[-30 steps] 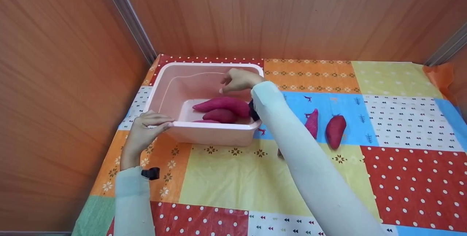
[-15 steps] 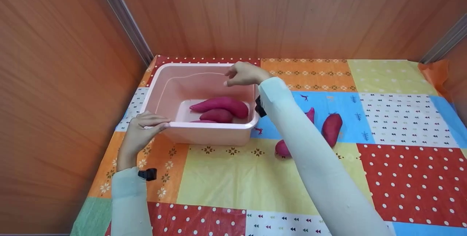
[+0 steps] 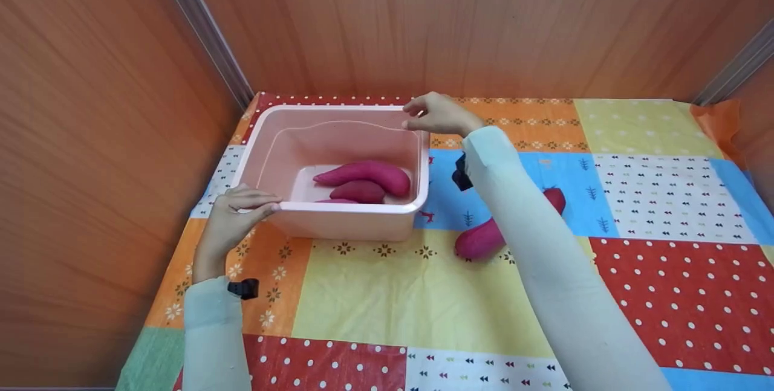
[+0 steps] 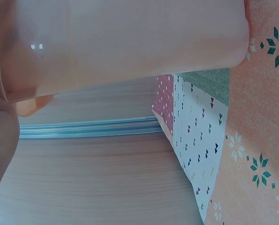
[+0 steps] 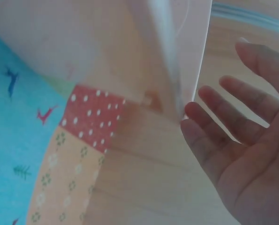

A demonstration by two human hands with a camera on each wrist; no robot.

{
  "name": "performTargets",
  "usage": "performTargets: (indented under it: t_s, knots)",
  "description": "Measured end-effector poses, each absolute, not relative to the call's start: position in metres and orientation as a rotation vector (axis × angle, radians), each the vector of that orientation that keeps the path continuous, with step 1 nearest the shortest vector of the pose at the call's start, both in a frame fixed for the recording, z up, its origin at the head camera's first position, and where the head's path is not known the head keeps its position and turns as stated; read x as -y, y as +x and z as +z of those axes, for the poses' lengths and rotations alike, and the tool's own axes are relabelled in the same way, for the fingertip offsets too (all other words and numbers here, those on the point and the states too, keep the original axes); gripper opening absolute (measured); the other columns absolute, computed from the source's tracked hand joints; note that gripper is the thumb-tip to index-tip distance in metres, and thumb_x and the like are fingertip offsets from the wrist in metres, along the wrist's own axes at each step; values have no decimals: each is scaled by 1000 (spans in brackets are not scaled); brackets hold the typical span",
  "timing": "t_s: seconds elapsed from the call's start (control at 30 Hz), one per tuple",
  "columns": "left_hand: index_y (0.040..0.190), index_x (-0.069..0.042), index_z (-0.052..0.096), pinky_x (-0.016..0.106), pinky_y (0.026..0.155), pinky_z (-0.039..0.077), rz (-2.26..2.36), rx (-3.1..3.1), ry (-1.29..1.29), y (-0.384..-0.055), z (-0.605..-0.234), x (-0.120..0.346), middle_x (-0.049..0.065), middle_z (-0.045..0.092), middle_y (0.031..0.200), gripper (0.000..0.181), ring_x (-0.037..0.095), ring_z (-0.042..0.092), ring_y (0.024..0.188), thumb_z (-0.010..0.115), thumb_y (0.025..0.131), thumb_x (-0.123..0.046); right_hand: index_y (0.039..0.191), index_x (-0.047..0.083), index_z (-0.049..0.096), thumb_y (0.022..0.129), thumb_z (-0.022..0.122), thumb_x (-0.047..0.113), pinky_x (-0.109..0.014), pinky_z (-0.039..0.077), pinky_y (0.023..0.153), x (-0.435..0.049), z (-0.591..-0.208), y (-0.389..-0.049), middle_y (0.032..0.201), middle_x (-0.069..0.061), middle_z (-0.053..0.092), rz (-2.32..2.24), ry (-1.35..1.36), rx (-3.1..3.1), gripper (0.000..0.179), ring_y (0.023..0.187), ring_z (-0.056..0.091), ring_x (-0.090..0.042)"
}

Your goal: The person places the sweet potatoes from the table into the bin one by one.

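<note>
A pale pink plastic bin (image 3: 347, 207) stands on the patterned tablecloth in the head view. Inside lie a long curved purple sweet potato (image 3: 370, 174) and a shorter, darker sweet potato (image 3: 358, 192); the front wall mostly hides another sweet potato (image 3: 336, 201). My left hand (image 3: 231, 217) pinches the rim at the front left corner, its thumb along the front edge. Over the far right corner is my right hand (image 3: 442, 114), holding nothing. In the right wrist view its relaxed fingers (image 5: 233, 115) are spread beside the bin's rim, one fingertip right at the edge.
To the bin's right, a purple sweet potato (image 3: 481, 241) and a dark red sweet potato (image 3: 554, 199) lie on the cloth, both partly covered by the right sleeve (image 3: 544, 258). Wood-grain panels (image 3: 423, 22) stand behind and along the left side.
My right hand has moved from above the bin's inside rightward and back to its far right corner. The left hand keeps its place on the rim; the view has shifted slightly.
</note>
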State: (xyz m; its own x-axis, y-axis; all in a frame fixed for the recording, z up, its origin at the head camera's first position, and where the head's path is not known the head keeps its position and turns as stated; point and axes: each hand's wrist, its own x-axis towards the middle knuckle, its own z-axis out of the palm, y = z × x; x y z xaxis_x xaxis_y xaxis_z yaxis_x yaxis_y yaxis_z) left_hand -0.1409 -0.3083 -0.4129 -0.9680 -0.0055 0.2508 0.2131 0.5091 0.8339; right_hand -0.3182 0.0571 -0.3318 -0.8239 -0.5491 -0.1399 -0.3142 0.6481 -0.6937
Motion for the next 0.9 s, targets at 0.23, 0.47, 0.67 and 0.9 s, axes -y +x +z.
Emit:
performTargets:
  t_s: [0.23,0.47,0.67,0.9]
  knots:
    - [101,-7,77,28,89,39,-1434,2563,-149,-141,-415,313,-2,74,99,21,8,55,99,76,82,-17,137,11,52,91,65,31,-42,51,95,-83,-337,-322,139,-11,52,-1020,-590,-2577,52,123,51,-28]
    - [99,-5,77,27,86,39,-1427,2548,-145,-142,-413,311,7,74,98,20,5,54,95,77,80,-11,141,8,47,94,61,32,-46,48,98,-112,-351,-323,142,-16,48,-1031,-526,-2587,55,124,49,-32]
    - [98,-6,77,27,87,38,-1425,2546,-157,-143,-413,310,4,75,97,19,6,54,95,77,81,-13,141,3,45,97,57,31,-51,42,103,-140,-365,-323,142,-20,46,-1062,-454,-2569,54,126,47,-37]
    - [102,-7,76,33,92,40,-1462,2564,-133,-143,-412,310,0,74,100,22,8,53,100,76,83,-19,143,2,43,97,55,29,-55,39,103,-170,-381,-316,144,-24,43,-1062,-375,-2563,54,128,45,-39]
